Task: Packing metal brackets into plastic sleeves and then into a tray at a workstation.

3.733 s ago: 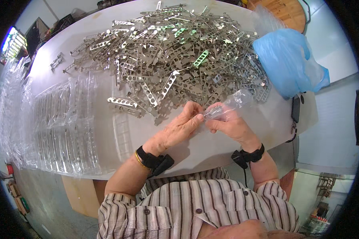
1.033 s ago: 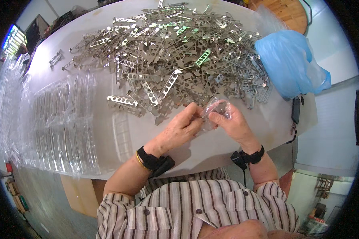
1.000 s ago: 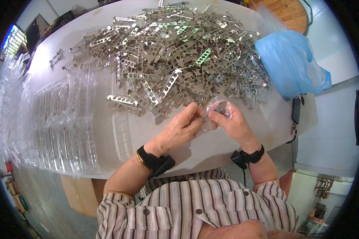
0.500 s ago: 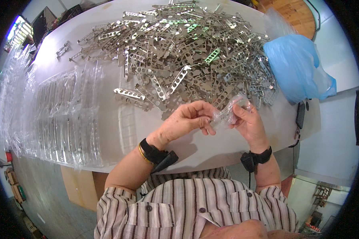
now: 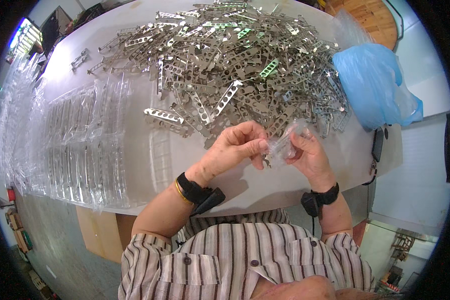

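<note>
Between my hands, over the near part of the table, is a crumpled clear plastic bag [image 5: 283, 147]. My left hand [image 5: 238, 145] pinches its left end between thumb and fingers. My right hand [image 5: 307, 151] is closed round the bunched right side, thumb on top. A small bit of metal [image 5: 266, 161] shows under my left fingertips; its full shape is hidden by fingers and plastic. Just beyond both hands spreads a big heap of flat metal brackets [image 5: 225, 65] with rows of round holes.
Bagged metal brackets [image 5: 85, 155] lie in rows at the table's left, with more clear plastic [image 5: 15, 120] past them. A blue plastic bag [image 5: 372, 82] stands at the right of the heap. A dark object [image 5: 377, 145] sits at the table's right edge.
My left thumb has shifted up and right against the clear bag, and the metal bit now shows lower, below the fingers. My right hand has barely moved.
</note>
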Demonstrator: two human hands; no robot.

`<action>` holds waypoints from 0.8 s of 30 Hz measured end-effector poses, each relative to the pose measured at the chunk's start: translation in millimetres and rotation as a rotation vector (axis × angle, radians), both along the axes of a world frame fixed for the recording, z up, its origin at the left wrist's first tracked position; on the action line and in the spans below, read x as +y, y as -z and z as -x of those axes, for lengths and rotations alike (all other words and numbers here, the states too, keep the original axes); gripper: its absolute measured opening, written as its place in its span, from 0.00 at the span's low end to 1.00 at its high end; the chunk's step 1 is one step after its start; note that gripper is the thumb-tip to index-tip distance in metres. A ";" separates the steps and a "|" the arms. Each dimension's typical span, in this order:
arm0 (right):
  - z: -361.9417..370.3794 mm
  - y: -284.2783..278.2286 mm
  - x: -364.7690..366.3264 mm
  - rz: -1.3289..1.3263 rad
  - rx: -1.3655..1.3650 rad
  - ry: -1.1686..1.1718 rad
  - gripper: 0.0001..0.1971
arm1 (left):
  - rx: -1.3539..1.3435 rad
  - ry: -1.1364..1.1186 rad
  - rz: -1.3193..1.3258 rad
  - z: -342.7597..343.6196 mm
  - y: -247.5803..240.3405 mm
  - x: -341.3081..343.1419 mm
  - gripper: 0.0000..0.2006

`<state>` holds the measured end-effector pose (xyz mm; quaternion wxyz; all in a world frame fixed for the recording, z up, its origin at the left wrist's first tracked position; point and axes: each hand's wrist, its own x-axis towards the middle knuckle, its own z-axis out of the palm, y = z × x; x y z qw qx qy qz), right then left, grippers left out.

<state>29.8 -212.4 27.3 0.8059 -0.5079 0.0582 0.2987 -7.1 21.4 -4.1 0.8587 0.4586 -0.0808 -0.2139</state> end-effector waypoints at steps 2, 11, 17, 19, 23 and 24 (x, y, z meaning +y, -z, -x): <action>-0.9 0.5 -4.0 0.009 -0.054 -0.041 0.08 | -0.026 0.002 -0.041 -0.2 -0.3 1.0 0.09; 1.5 3.1 -9.5 0.063 -0.099 -0.012 0.07 | -0.021 0.045 -0.197 -0.2 -1.3 1.3 0.09; 0.5 3.7 -12.6 0.041 -0.092 0.040 0.06 | -0.064 -0.024 -0.177 -0.2 5.3 -1.5 0.10; -0.9 7.0 -15.8 0.065 -0.099 0.065 0.05 | -0.065 -0.046 -0.159 -0.1 4.3 -1.9 0.10; -0.4 11.5 -18.7 0.043 -0.107 0.100 0.04 | -0.058 -0.094 -0.117 -0.4 5.0 -0.5 0.09; -0.3 11.3 -18.8 0.043 -0.107 0.101 0.04 | -0.048 -0.105 -0.095 -0.5 5.9 -0.5 0.08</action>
